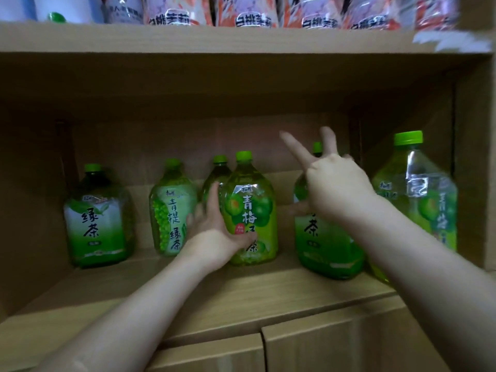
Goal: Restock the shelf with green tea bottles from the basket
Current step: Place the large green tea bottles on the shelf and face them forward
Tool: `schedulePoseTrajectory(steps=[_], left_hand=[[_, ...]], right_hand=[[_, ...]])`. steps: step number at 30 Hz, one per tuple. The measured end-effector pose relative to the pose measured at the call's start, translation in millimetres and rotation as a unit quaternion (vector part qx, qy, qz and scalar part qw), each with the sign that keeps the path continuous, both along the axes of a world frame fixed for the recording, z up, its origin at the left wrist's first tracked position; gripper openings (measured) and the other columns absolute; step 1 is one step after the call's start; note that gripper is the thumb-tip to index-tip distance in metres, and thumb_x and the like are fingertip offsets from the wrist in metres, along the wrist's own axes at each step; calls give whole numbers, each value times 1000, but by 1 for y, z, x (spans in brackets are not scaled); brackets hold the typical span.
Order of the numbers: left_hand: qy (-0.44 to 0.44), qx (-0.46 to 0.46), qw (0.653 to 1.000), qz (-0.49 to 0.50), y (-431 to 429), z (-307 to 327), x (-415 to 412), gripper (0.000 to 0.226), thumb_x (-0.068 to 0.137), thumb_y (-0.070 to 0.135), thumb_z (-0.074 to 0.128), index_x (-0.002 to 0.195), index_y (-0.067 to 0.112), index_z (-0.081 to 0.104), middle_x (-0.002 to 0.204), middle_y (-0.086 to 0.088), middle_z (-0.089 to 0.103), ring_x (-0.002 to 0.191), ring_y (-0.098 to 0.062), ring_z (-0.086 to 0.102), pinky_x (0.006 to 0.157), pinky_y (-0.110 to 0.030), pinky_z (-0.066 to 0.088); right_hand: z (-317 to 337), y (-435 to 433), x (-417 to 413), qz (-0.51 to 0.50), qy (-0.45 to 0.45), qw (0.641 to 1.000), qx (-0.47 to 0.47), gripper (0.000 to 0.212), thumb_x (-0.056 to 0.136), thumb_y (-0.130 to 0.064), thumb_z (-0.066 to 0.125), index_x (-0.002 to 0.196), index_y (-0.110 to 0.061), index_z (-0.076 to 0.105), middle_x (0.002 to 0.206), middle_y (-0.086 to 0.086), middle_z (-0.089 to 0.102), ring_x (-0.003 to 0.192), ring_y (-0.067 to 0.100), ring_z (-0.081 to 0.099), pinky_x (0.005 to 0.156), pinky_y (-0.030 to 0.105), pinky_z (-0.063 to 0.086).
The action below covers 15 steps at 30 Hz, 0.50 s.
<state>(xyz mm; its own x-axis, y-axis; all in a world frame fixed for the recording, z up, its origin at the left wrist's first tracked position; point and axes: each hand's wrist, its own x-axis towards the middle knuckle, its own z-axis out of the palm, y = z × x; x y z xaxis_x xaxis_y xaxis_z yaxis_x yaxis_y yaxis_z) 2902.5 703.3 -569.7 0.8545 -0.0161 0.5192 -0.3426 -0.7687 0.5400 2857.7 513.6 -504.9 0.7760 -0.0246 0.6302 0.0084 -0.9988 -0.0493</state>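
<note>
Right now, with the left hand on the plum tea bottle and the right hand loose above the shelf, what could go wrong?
1. The left hand grips the plum tea bottle from one side only; pushed back, it may knock the bottle behind it.
2. The open right hand hovers in front of the green tea bottle; a careless sweep could tip it.
3. The rightmost bottle stands near the shelf's front edge and could fall if bumped.
</note>
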Motion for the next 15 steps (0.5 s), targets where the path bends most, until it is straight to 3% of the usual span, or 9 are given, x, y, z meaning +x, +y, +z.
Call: schedulePoseTrajectory(steps=[2,4,6,8,11,13,15], left_hand=[[-101,0,995,25,-5,5,-17,106,71,40,78,148,35,7,152,-6,27,139,-28,23,113,-48,27],[-180,-12,983,-36,-13,10,-36,83,78,33,72,145,31,24,144,-2,38,133,-21,32,111,-46,32],[-144,-30,979,-142,-21,13,-52,73,80,35,70,142,34,32,140,6,42,129,-12,39,108,-41,38],[-62,-48,973,-217,-28,16,-63,90,71,49,75,143,43,22,150,11,33,137,-8,33,112,-40,32],[-33,-71,964,-254,-30,20,-72,115,56,52,84,141,55,6,154,17,24,140,-2,21,114,-33,23],[-38,-90,962,-254,-26,20,-74,116,50,46,89,140,54,16,145,18,38,136,-6,35,110,-33,30],[-51,-113,961,-247,-20,19,-75,115,43,48,90,139,49,26,136,11,53,123,-13,55,103,-41,44]], right_hand=[[5,-3,-5,26,-3,999,33,131,58,-46,87,141,-55,-14,157,20,-1,119,50,48,94,52,49],[9,-4,-16,64,2,996,54,135,52,-43,90,142,-55,-10,153,24,10,117,49,52,94,49,49],[12,-5,-27,129,4,990,58,135,49,-43,91,139,-61,-8,152,22,16,119,46,51,95,48,47],[15,-5,-38,217,0,974,58,135,46,-43,92,137,-65,-6,145,14,29,118,36,51,93,45,48],[18,-5,-45,347,-1,932,100,130,48,-40,92,142,-59,5,142,-5,40,122,16,47,95,23,44],[15,-1,-44,419,12,891,175,119,53,-38,89,143,-55,15,138,-22,41,123,4,45,94,8,39],[7,4,-40,452,13,849,272,101,57,-45,82,142,-48,28,118,-15,54,115,4,54,98,20,47]])
